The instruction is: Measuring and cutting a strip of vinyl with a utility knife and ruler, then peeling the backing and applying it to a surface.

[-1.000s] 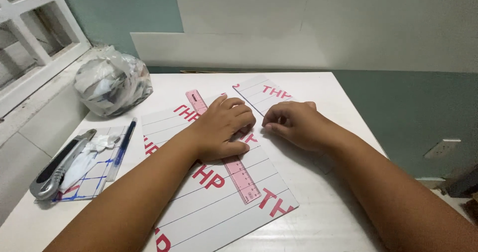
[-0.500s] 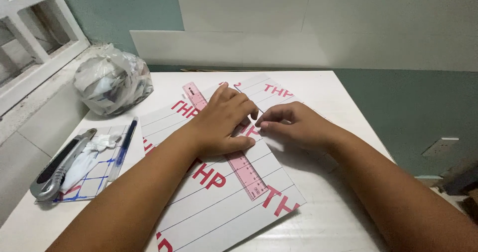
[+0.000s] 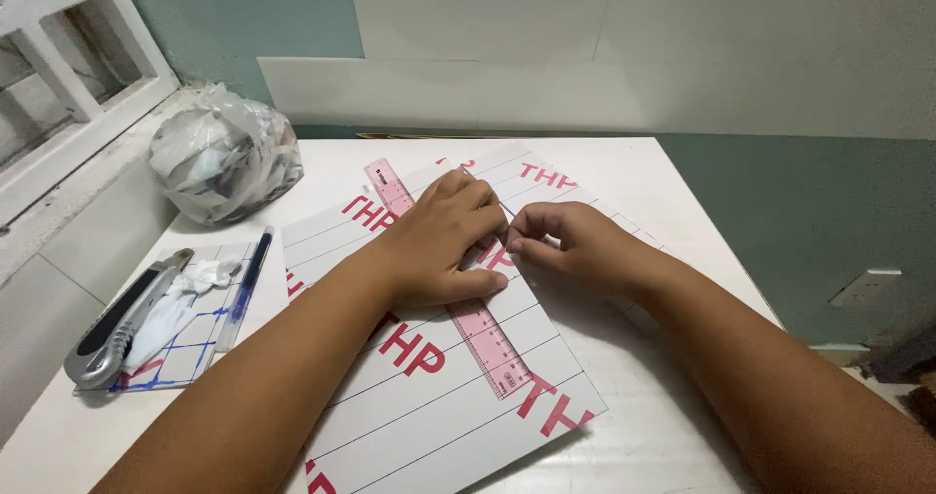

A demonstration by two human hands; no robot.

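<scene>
The left hand (image 3: 444, 245) presses flat, fingers spread, on a pink ruler (image 3: 458, 304) lying across the lined white board (image 3: 468, 396). The right hand (image 3: 570, 245) pinches something too small to identify, just beside the ruler. Left of the board, a tied clear plastic bag (image 3: 224, 153) holds crumpled paper scraps.

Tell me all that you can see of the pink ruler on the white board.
The pink ruler is a long, flat strip, see-through plastic by its look, with fine scale marks along its edges. It lies flat and slantwise on the white lined board, one end toward the wall, the other toward the person. The left hand presses down on its middle and hides that part. The right hand is beside it with fingertips pinched together; whether it touches the ruler cannot be told.
</scene>
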